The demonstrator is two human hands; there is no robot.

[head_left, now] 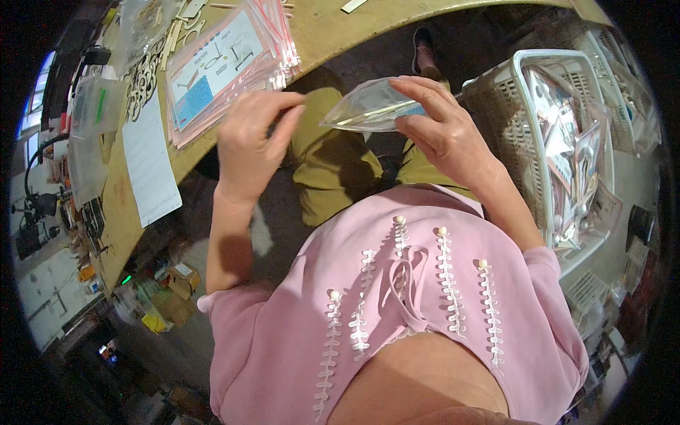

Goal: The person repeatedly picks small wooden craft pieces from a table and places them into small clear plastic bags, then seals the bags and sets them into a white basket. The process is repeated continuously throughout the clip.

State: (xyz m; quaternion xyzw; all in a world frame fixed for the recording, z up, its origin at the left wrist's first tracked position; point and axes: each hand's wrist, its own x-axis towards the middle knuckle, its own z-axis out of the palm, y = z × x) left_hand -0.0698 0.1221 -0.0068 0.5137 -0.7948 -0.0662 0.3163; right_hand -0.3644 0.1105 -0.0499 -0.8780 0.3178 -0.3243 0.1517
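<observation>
My right hand (446, 131) grips a clear plastic bag (358, 106) by its right end, thumb below and fingers above. The bag is held over my lap, with a thin pale stick and something bluish showing inside it. Just left of the bag is my left hand (255, 145), its thumb and forefinger tips brought together in a pinch. Whether anything small is between those tips cannot be made out. Beyond my left hand, on the table (329, 32), lies a stack of flat clear packets (227, 67) with pink edges and printed picture cards inside.
Small dark ring-shaped pieces (142, 85) and pale wooden pieces (172, 42) lie left of the packets, near a white paper sheet (150, 166). At my right stands a white plastic basket (528, 142) filled with packets (570, 152). Another person's foot (423, 44) shows beyond the table.
</observation>
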